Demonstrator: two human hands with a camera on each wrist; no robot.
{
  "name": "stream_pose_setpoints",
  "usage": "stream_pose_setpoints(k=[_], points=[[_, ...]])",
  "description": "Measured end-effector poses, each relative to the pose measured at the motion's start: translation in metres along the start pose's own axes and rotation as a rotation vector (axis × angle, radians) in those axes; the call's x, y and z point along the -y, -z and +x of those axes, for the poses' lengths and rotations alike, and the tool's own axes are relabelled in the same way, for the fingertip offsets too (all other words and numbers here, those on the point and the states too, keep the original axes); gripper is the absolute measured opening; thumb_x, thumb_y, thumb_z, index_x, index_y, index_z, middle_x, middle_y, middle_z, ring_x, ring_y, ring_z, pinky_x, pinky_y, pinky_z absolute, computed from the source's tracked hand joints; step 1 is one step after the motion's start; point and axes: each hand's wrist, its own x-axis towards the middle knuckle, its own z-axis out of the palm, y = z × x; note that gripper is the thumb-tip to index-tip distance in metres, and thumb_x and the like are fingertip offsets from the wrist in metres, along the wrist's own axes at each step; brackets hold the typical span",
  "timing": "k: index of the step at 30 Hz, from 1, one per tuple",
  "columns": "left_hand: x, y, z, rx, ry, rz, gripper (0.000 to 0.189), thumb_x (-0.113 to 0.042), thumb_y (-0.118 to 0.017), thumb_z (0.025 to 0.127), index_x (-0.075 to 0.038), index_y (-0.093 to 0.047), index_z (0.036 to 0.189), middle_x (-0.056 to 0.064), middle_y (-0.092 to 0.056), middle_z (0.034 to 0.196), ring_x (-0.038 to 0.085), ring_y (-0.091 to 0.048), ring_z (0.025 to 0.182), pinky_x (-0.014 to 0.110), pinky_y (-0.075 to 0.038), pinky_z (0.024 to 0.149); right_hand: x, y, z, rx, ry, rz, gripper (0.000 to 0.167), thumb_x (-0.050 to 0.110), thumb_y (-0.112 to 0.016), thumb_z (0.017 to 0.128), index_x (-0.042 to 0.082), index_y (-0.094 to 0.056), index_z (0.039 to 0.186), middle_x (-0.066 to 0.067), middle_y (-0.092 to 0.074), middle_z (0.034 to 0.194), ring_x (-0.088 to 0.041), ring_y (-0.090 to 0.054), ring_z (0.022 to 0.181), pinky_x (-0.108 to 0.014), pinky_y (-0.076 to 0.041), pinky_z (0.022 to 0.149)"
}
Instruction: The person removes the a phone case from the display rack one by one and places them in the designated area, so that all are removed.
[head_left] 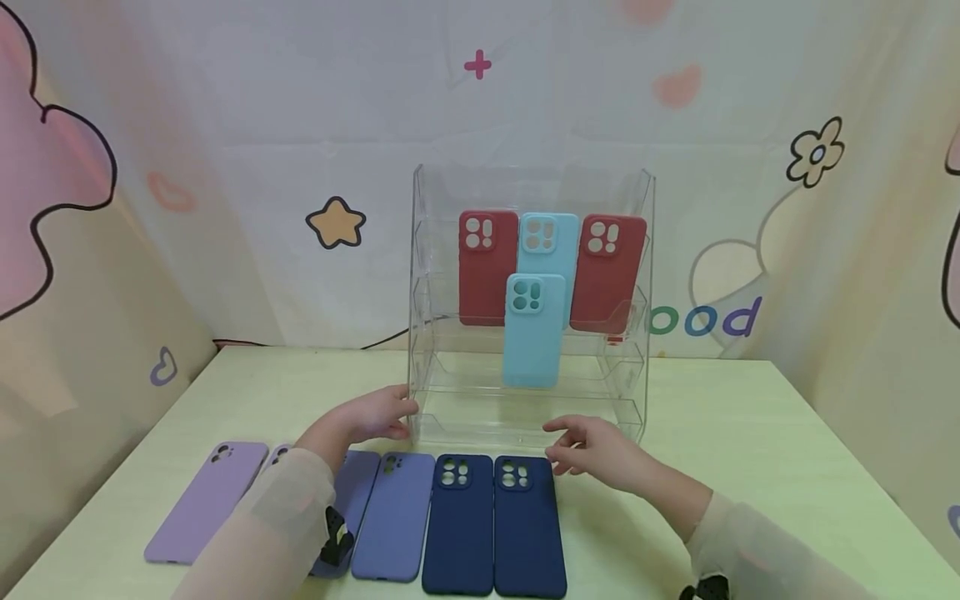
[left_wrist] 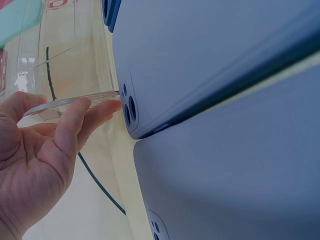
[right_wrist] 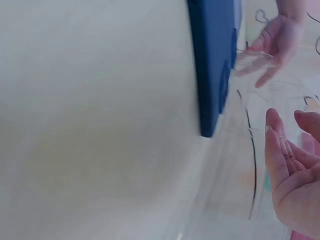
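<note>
A clear tiered display rack (head_left: 480, 433) stands on the table. My left hand (head_left: 381, 412) grips the lower left side panel of the rack, fingers on one face and thumb on the other in the left wrist view. My right hand (head_left: 596, 450) is by the rack's front right, fingers loosely bent and holding nothing. Two red phone cases (head_left: 487, 283) and a light blue phone case (head_left: 549, 233) stand on an upper tier; another light blue phone case (head_left: 532, 342) stands lower, in front. Closest to the right hand lies a navy phone case (head_left: 529, 533).
Beside it lies a second navy phone case (head_left: 457, 533). Farther left, a row of blue-violet and lilac phone cases (head_left: 206, 504) continues, partly hidden by my left sleeve (head_left: 262, 525). Behind the table (head_left: 750, 467) hangs a printed curtain (head_left: 300, 100). A dark cord (head_left: 386, 338) runs behind the rack.
</note>
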Motion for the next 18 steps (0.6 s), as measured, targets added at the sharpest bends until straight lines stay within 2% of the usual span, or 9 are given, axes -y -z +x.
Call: stream_pose_setpoints(k=[4,10,13,18], points=[[0.0,-0.001,-0.001,0.003,-0.007,-0.006,0.053,-0.01,-0.035,0.096,0.005,-0.019,0.145,0.019,-0.043,0.13,0.032,-0.052,0.102,0.031,-0.045,0.068,0.004,0.009,0.005,-0.019,0.021,0.005,0.047,0.019,-0.061,0.091,-0.008,-0.048,0.127,-0.013,-0.065,0.091,-0.026,-0.066,0.082,-0.037,-0.053,0.074],[-0.001,0.0,0.0,-0.005,-0.003,0.002,0.051,-0.01,-0.035,0.097,0.003,-0.023,0.144,0.018,-0.044,0.13,0.031,-0.052,0.103,0.031,-0.047,0.074,0.012,0.028,0.016,-0.084,0.044,0.014,0.046,0.019,-0.058,0.093,-0.008,-0.047,0.128,-0.018,-0.063,0.096,-0.025,-0.065,0.089,-0.039,-0.052,0.079],[-0.001,0.002,0.0,-0.007,-0.004,-0.003,0.051,-0.01,-0.034,0.097,0.003,-0.023,0.144,0.02,-0.044,0.131,0.032,-0.052,0.103,0.031,-0.047,0.074,0.019,0.039,0.025,-0.151,0.058,0.019,0.046,0.02,-0.058,0.093,-0.007,-0.047,0.13,-0.02,-0.062,0.103,-0.026,-0.063,0.094,-0.039,-0.051,0.081],[-0.001,0.0,-0.001,-0.006,0.008,-0.007,0.052,-0.011,-0.035,0.096,0.004,-0.021,0.145,0.021,-0.04,0.134,0.033,-0.051,0.106,0.029,-0.047,0.074,0.03,0.056,0.037,-0.308,0.053,0.043,0.044,0.021,-0.057,0.094,-0.002,-0.048,0.13,-0.019,-0.058,0.114,-0.033,-0.058,0.105,-0.038,-0.049,0.086]])
